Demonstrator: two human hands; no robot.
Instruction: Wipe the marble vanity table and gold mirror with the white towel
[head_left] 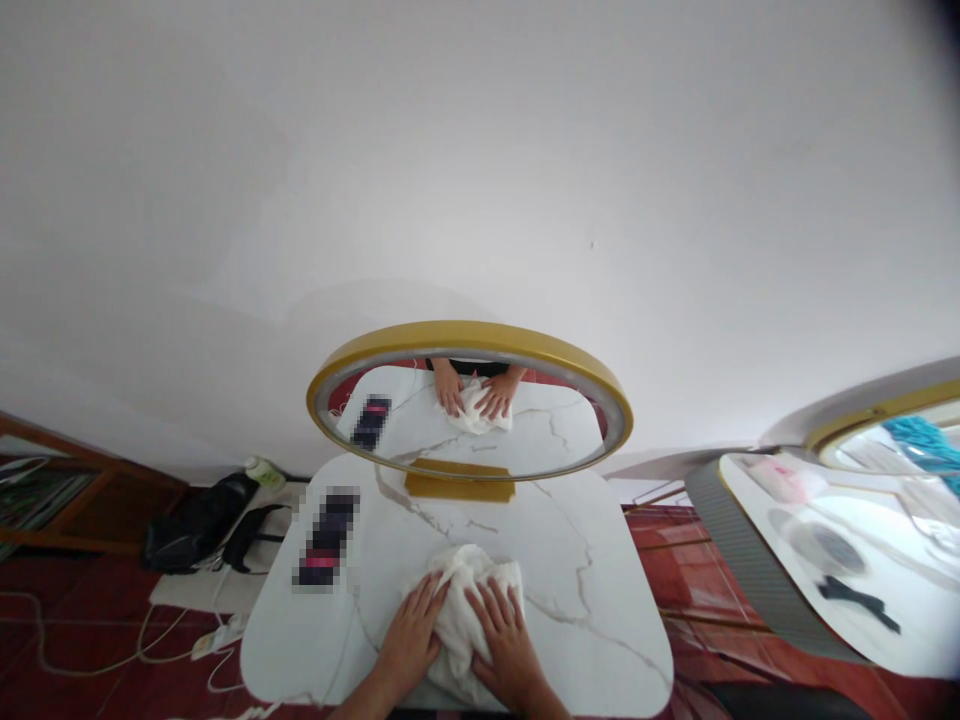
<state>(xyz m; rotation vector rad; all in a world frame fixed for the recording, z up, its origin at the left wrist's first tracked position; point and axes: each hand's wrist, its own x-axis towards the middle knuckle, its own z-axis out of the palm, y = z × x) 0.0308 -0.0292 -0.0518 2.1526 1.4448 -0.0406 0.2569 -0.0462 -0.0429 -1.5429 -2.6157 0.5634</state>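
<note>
A crumpled white cloth (463, 610) lies at the front of a white, marble-patterned table (600, 640). My left hand (411, 632) rests against the cloth's left side, its fingers stretched out and pointing forward. On the cloth's right part lies my right hand (507, 636), palm down with fingers spread. Neither hand is closed around the fabric. Beyond them stands a round gold-framed mirror (469, 335) on a gold base (459, 484); both hands and the cloth are reflected in it.
A pixelated dark item (327, 538) lies on the table's left side. To the right, a second table (900, 640) carries a dark strip (859, 602) and a pink-white bundle (787, 480). On the floor at left are a black bag (199, 525), a green-capped bottle (264, 473) and cables (56, 668).
</note>
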